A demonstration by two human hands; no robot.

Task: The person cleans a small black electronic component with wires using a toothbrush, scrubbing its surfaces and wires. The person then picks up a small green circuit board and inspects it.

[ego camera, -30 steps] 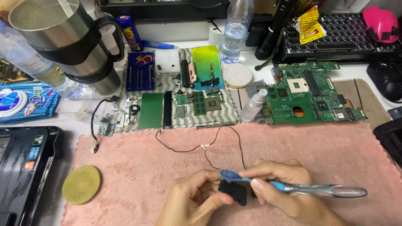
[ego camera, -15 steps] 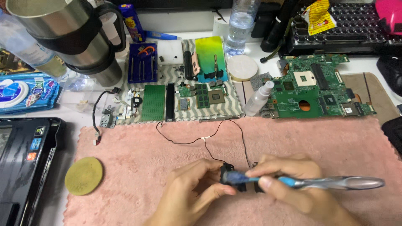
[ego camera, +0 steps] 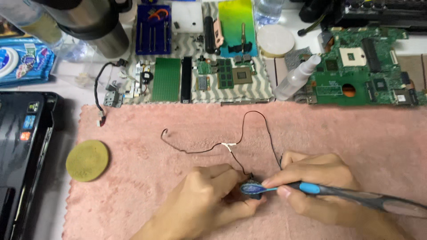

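The right hand [ego camera: 320,186] is closed around a toothbrush [ego camera: 329,195] with a grey and blue handle, thumb below and fingers above near the neck; the handle's long axis runs almost level, from the lower right edge of the view leftward to the blue bristle head, which sits just past the fingertips. That head rests on a small dark part [ego camera: 252,189], mostly hidden, which lies directly between the two hands. The left hand [ego camera: 209,200] is curled around that part from the other side, fingers pinching and steadying it, so both hands touch it, and the left is the one that has it in its grip. From the part two thin black wires [ego camera: 249,133] rise away from the hands, loop across the cloth, and are joined by a bit of white tape. Everything here lies on a pink, fuzzy towel [ego camera: 356,133] with a scalloped edge. Well to the left of the left hand sits a round, flat, yellow-green pad [ego camera: 87,160]. Far beyond the hands, past the towel, lie a green motherboard [ego camera: 369,66], a small white spray bottle [ego camera: 296,78], and loose circuit boards laid out on a zigzag-patterned mat [ego camera: 262,86].
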